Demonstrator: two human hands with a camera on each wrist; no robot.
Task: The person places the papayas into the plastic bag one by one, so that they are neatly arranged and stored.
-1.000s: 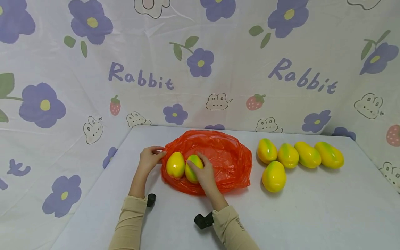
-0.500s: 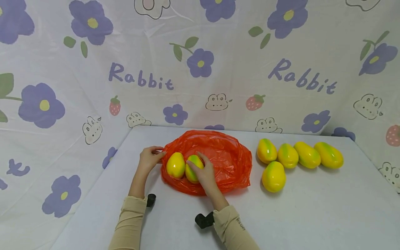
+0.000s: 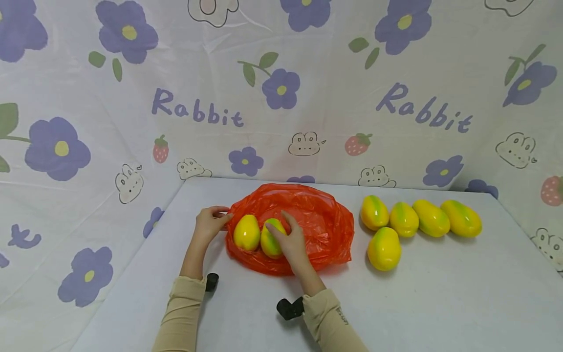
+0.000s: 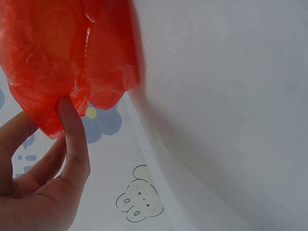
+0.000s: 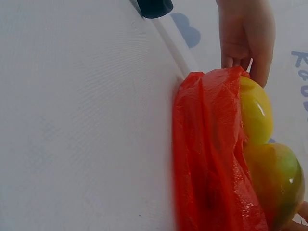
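Closest to you, your tan sleeves (image 3: pixel 180 313) stretch over the white desk (image 3: pixel 431 298). Your right hand (image 3: pixel 293 243) is over a mango (image 3: pixel 270 244) in the red bag (image 3: pixel 337 234), thumb and fingers kinda apart, can't tell if it's really gripping. Your left hand (image 3: pixel 209 226) pinches the bag's left edge, just beside another mango (image 3: pixel 247 234) in there. Five more mangoes (image 3: pixel 384 250) sit right of the bag, then there's a rabbit-and-flower cloth (image 3: pixel 264 132) behind.

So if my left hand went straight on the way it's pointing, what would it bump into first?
The red bag, whose edge your left hand is pinching. Past that, perhaps the leftmost yellow fruit inside, though the hand's exact line and the depth are hard to judge.
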